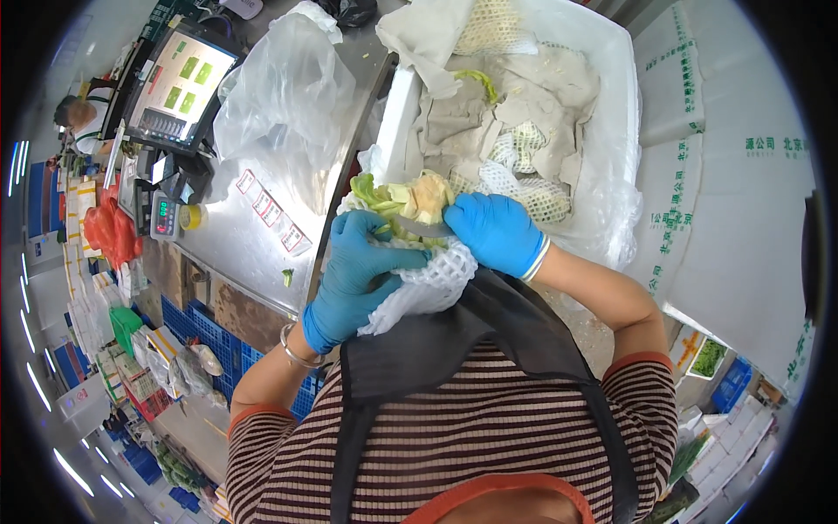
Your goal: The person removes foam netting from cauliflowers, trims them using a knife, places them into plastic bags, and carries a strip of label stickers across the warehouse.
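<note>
My left hand [366, 262], in a blue glove, holds a leafy vegetable head [419, 198] with green outer leaves and a pale cut base. A white foam net sleeve [435, 278] wraps its lower part. My right hand [494, 232], also gloved, is closed around something at the vegetable's right side; a curved metal knife blade [425, 227] reaches from it across the head. The knife's handle is hidden in the fist. Just beyond my hands stands a white foam box [400, 121] holding grey paper [550, 85] and net-wrapped vegetables [533, 196].
On the steel table [229, 229] at left are a clear plastic bag [288, 92], a strip of labels [270, 213], a scale [163, 216], yellow tape [190, 217] and a monitor [180, 85]. A person [88, 121] is far left. White wrapped stacks [740, 164] stand at right.
</note>
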`<action>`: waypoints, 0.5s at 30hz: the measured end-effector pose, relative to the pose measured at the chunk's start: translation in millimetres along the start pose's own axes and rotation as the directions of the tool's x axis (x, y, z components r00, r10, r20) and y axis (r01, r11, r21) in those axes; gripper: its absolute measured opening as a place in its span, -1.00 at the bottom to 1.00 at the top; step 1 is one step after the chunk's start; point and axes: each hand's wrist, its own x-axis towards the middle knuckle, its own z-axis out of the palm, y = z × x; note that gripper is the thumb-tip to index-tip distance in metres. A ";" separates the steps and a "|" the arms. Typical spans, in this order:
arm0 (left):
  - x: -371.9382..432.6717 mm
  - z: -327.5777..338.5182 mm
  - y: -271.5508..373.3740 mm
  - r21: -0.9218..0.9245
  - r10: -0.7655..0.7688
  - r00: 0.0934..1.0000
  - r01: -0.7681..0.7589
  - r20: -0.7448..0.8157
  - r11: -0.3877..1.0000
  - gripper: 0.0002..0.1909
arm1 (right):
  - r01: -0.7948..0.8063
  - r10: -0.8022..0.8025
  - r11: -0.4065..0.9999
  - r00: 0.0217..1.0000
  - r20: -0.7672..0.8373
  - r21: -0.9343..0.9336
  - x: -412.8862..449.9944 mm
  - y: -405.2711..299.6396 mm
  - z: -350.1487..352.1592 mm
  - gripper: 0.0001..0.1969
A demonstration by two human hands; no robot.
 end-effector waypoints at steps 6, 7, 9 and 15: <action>24.6 7.5 -3.9 0.100 0.088 0.995 -0.093 0.052 0.991 -0.59 | -0.268 0.264 0.963 0.954 0.141 0.008 -12.1 11.4 23.8 -0.91; 30.8 8.3 -6.8 0.098 0.090 0.995 -0.095 0.051 0.991 -0.59 | -0.363 0.360 0.932 0.915 0.180 -0.019 -12.0 10.4 25.7 -0.92; 39.7 9.7 -8.2 0.084 0.137 0.989 -0.141 0.060 0.986 -0.60 | -0.429 0.409 0.903 0.876 0.254 0.023 -18.5 23.2 31.6 -0.91; 26.7 11.2 -14.7 0.153 0.176 0.976 -0.195 0.128 0.969 -0.59 | -0.681 0.581 0.592 0.731 0.358 0.431 -103.2 98.7 112.5 -0.72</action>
